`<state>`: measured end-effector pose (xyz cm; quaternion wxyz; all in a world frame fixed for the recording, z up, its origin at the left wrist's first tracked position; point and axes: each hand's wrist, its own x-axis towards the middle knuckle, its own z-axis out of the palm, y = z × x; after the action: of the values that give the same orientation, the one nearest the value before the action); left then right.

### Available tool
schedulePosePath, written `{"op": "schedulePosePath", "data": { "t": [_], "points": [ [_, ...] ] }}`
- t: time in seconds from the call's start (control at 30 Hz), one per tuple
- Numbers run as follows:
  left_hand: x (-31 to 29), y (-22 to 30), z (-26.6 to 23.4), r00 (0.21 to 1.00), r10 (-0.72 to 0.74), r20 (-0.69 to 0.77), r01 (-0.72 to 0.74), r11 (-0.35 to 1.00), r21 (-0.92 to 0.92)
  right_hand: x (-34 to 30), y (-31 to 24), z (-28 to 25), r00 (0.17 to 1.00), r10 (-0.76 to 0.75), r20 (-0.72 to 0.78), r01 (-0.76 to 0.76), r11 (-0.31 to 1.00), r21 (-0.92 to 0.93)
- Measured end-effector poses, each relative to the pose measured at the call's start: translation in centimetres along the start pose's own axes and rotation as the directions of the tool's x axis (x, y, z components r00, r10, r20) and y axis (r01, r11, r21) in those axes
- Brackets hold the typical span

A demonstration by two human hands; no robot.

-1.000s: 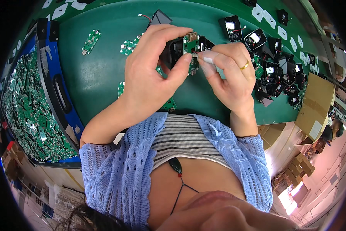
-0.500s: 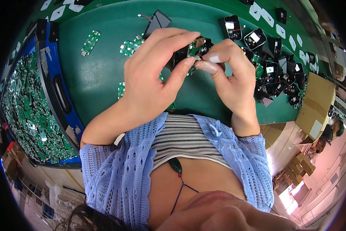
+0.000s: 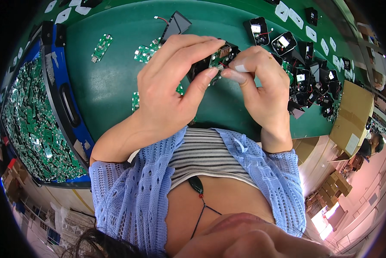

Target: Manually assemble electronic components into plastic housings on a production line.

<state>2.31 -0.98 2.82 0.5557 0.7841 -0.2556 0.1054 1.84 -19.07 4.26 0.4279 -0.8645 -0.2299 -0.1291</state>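
My left hand is closed around a green circuit board together with a black plastic housing, its thumb pressing on the board's near edge. My right hand, with pale tape on its fingers, comes in from the other side. Its thumb and index finger pinch at the end of a thin wire beside the board; the fingertips partly hide what lies between them. Behind my left hand lie several loose green boards and a dark grey housing with a red wire.
A blue-framed bin heaped with green circuit boards stands at the left. Black housings with wires pile up at the right, near a cardboard box. White flat pieces line the far edge of the green table.
My right hand has shifted slightly right and down, its fingertips drawing a little away from my left thumb. More of the board and housing shows between my hands.
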Motion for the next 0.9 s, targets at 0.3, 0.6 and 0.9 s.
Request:
{"op": "schedulePosePath", "data": {
  "t": [0.3, 0.6, 0.9],
  "points": [
    [-0.3, -0.1, 0.2, 1.000, -0.018, 0.005, 0.019, 0.999, -0.043, 0.6, -0.3, 0.3, 0.987, -0.144, 0.070, 0.156, 0.962, -0.225],
    [0.1, -2.2, 1.6, 0.964, -0.242, -0.111, 0.202, 0.937, -0.284, -0.6, 1.5, 2.7, 0.967, 0.094, -0.238, -0.106, 0.994, -0.037],
    [-0.1, -2.1, -0.8, 0.869, -0.447, 0.213, 0.494, 0.761, -0.419, -1.4, 0.2, 0.8, 0.834, 0.552, -0.028, -0.435, 0.687, 0.582]
  ]
}}
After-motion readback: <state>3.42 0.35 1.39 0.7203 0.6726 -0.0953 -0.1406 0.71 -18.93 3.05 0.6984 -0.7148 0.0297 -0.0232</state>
